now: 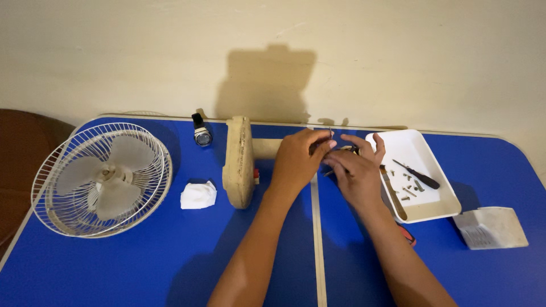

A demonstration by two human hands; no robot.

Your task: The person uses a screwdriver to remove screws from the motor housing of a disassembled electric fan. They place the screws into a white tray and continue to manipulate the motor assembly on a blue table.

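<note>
The fan stand lies on its side across the middle of the blue table, a yellowed, grimy cream plastic piece: its broad base stands on edge toward the left, and its short round neck runs right into the hands. Nearest to me, two bare forearms come up from the table's near edge and meet over the seam between the two tabletop halves. The left hand is curled over the end of the neck, fingers bent together and closed on it. The right hand sits just beside it, touching it; its thumb and forefinger are pinched on something small and dark at the neck's end, too hidden to name, while the other fingers spread loosely upward.

Just right of the right wrist, a red handle peeks out from under the arm. Farther right, near the table's edge, lies a flat grey-white packet, roughly rectangular, with faint print too small to make out. Behind it, a white rectangular tray holds a dark-handled screwdriver and a scatter of small screws; a long flat tool leans along its left rim.

To the left, a crumpled white cloth lies beside the base, and beyond it the round wire fan guard with pale blades rests flat. At the far edge, by the wall, lies a wristwatch.
</note>
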